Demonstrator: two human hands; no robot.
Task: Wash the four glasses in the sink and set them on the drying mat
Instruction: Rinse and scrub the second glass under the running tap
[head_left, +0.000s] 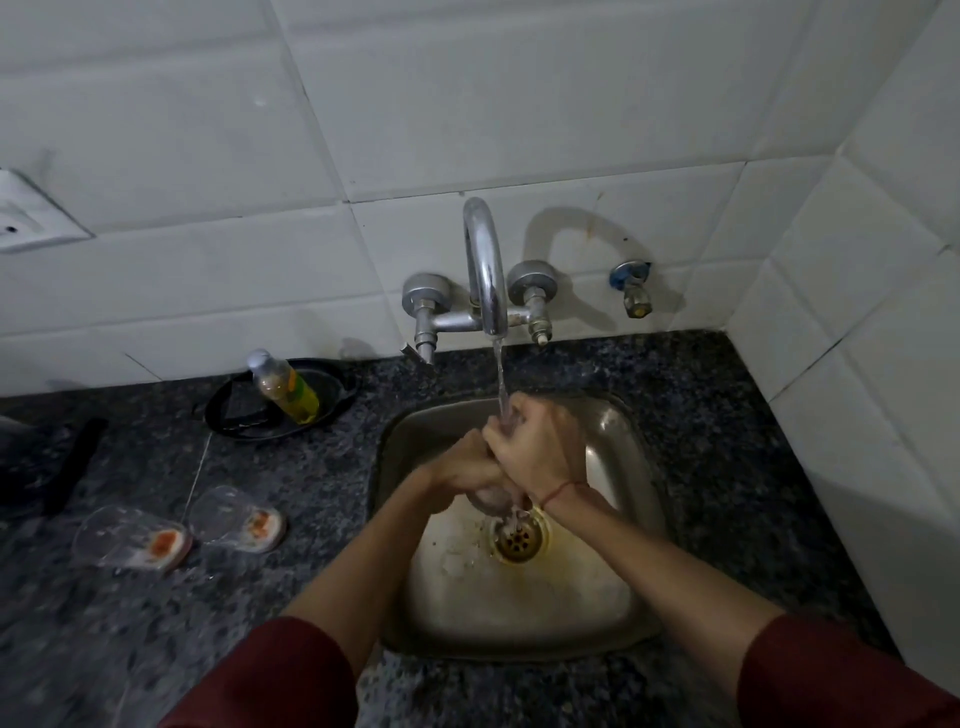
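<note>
Two glasses out of the sink: the left upturned glass (130, 540) and the right upturned glass (236, 519) stand mouth-down, just beside each other, on the dark stone counter (291, 597), well left of the sink (631, 436). No mat can be made out under them.
Held glass: the held glass (493, 501) is over the sink, just above the drain (518, 540). Both hands hide most of it, and only its clear lower end shows.
Long axis: tilted, from the low near end by the drain to the raised far end under the water stream (501, 379).
Left hand: the left hand (467, 467) has its fingers curled round the near-left side of the glass, gripping it.
Right hand: the right hand (524, 457) has its fingers wrapped round the far end, where the stream from the tap (485, 270) lands. Whether any finger is inside the mouth cannot be told.
Step, as judged: rinsing the third glass. No fourth is in view.
Next move turns on: the set-down spot lies left of both hands, so the left hand is nearer. It would likely carry the glass once the right lets go, turning the mouth downward.
Risk: a wet glass may slip at the handover.
Also there: a soap bottle (284, 387) lying in a dark dish (228, 415) at the far left, by the wall.
</note>
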